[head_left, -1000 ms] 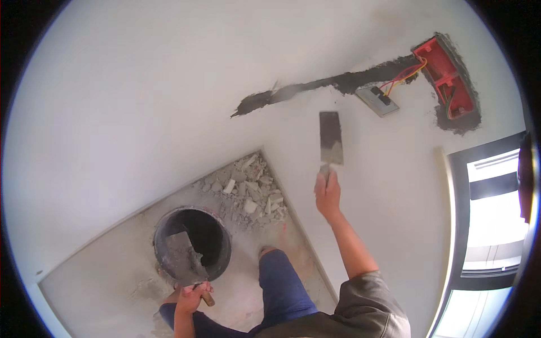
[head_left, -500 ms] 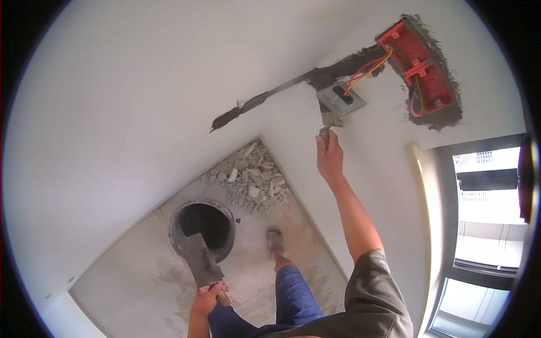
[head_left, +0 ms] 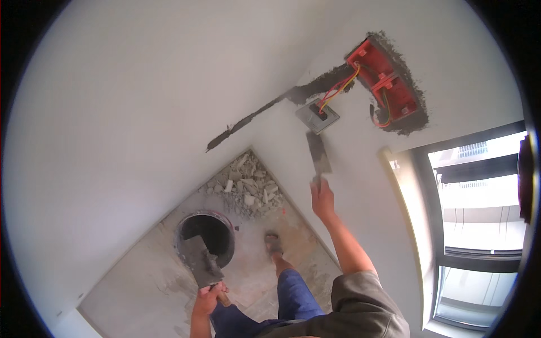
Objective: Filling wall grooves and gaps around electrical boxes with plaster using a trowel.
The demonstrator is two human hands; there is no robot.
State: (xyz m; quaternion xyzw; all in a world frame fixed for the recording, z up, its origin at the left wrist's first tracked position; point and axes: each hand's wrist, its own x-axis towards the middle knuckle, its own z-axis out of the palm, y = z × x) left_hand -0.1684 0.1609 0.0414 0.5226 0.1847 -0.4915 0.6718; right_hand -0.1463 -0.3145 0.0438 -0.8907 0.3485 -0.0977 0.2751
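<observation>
My right hand (head_left: 323,198) is closed round the handle of a flat metal trowel (head_left: 319,153), its blade slightly blurred just below a hanging grey socket plate (head_left: 318,116). Red and yellow wires (head_left: 340,90) run from that plate to red double wall boxes (head_left: 385,80), which are set in dark fresh mortar. A dark mortar-filled groove (head_left: 270,106) slants down the wall to the left of the boxes. Low at the left, my left hand (head_left: 207,299) grips a wider trowel (head_left: 198,260) by its wooden handle. Grey mortar lies on this wider blade, which overlaps the rim of a bucket (head_left: 230,248).
Broken rubble (head_left: 248,186) is heaped in the floor corner where two white walls meet. A dark-framed window (head_left: 479,225) stands at the right. My sandalled foot (head_left: 273,243) rests on the dusty floor beside the bucket.
My right hand has drawn its trowel down the wall, away from the groove and out from behind the socket plate. My left hand and its trowel hold nearly still over the bucket.
</observation>
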